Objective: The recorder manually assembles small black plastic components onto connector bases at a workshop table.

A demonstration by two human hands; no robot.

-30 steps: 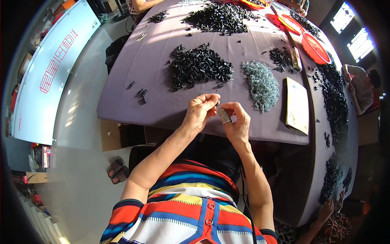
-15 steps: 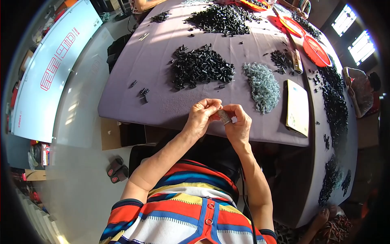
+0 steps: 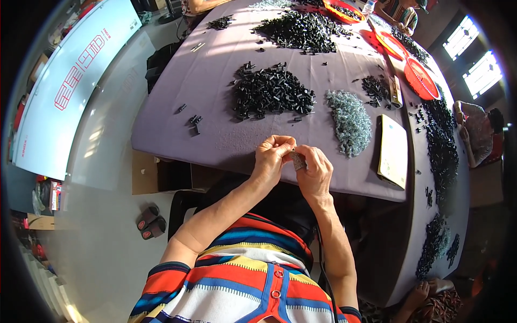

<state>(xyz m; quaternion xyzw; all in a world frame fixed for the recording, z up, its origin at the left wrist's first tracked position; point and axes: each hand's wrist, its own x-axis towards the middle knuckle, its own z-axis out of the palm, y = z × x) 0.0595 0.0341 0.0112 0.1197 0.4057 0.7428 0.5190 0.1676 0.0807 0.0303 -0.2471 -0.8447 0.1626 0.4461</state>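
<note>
My left hand (image 3: 272,160) and my right hand (image 3: 314,171) meet just above the near edge of the cloth-covered table (image 3: 177,137). The thumb and forefinger of the left are pinched together against the right hand's fingertips. What lies in the pinch is too small to name. A grey speckled sleeve-like piece (image 3: 299,160) shows at the curled fingers of my right hand; whether it is worn or held I cannot tell. Beyond the hands lies a heap of small black plastic parts (image 3: 272,91). To its right is a pile of small clear parts (image 3: 351,123).
A pale yellow booklet or board (image 3: 393,153) lies right of the clear pile. Loose black parts (image 3: 195,124) lie at left. Farther off are a larger black heap (image 3: 301,29) and red baskets (image 3: 420,78). Other people (image 3: 476,132) sit around the tables. Dark slippers (image 3: 151,222) rest on the floor.
My right hand's fingers have curled in closer over the grey piece. The left keeps its pinch. The whole view has shifted slightly, with the table things now a little lower.
</note>
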